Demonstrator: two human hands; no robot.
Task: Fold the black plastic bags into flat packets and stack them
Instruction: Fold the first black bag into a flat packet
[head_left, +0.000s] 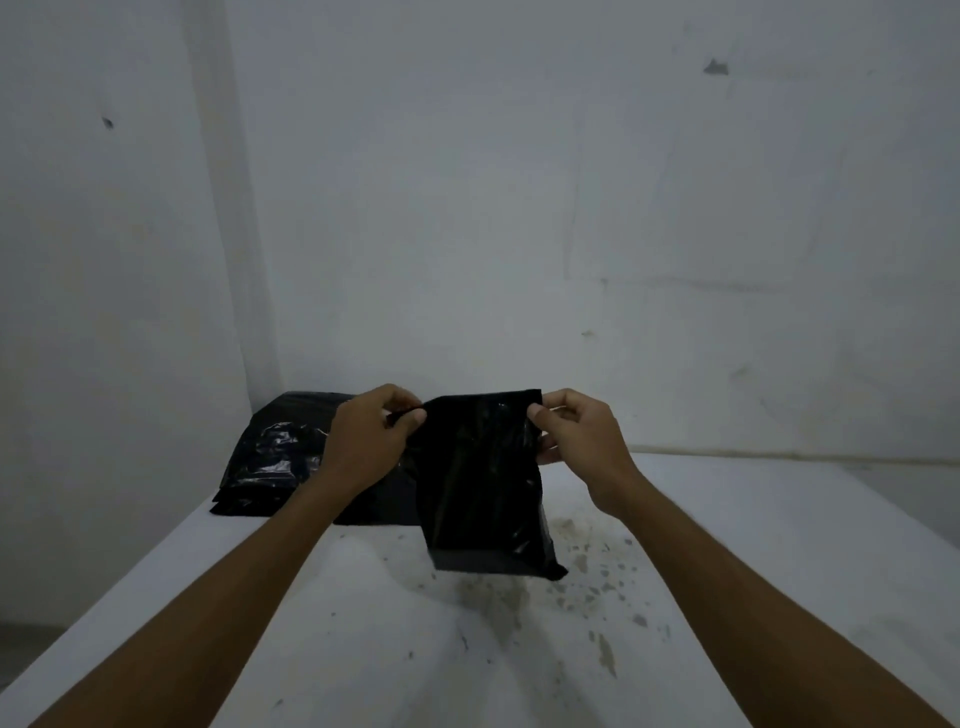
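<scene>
Head view: left hand (371, 441) and right hand (576, 434) pinch the top corners of a black bag (483, 483), hanging above the white surface (727, 545), folding apparently unfinished. Far left lies a pile of bags (275, 457); whether folded is unclear.

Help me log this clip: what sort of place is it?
Probably a bare storeroom or workroom corner: plain marked walls, a stained white table, and a pile of black plastic bags against the wall.
</scene>
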